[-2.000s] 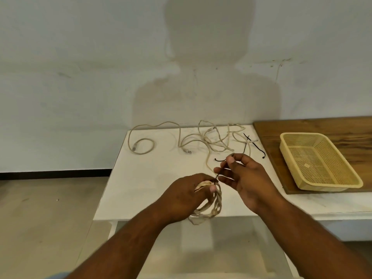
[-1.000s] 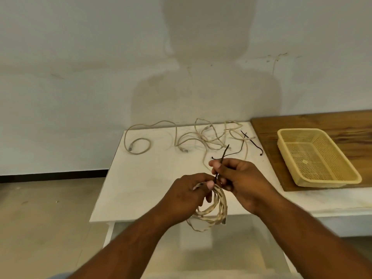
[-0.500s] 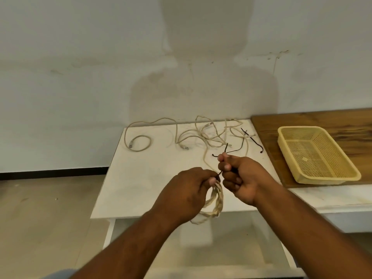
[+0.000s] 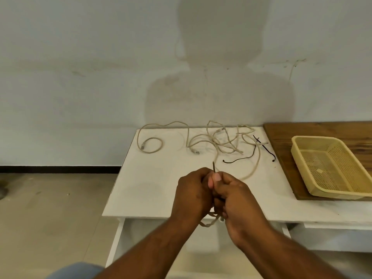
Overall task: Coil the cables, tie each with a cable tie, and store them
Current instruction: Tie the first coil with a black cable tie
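A plain pale wall backs a white table (image 4: 153, 190) whose left edge drops off to bare floor, so on that side I have open room to swing my elbows. At the far left of the tabletop one loose cable (image 4: 150, 144) lies in a slack loop, uncoiled, and right of it a tangle of cables (image 4: 225, 141) sprawls along the far edge, also untouched. Over the near edge, my left hand (image 4: 193, 195) is clenched around the coiled cable (image 4: 209, 223), whose lower loops hang just below my fists and past the table's front lip. My right hand (image 4: 234, 200) presses against the left, fingers pinched on the cable tie (image 4: 213, 167), whose dark tip pokes up between my thumbs. I judge this first coil is wound and the tie is only being fastened; I cannot tell whether it is locked yet. Farther right two spare ties (image 4: 241, 159) lie on the white top, near the tangle. At the far right the wooden board (image 4: 281, 141) carries the yellow basket (image 4: 302, 143), which holds nothing, so no cable is stored. The path to it looks unobstructed.
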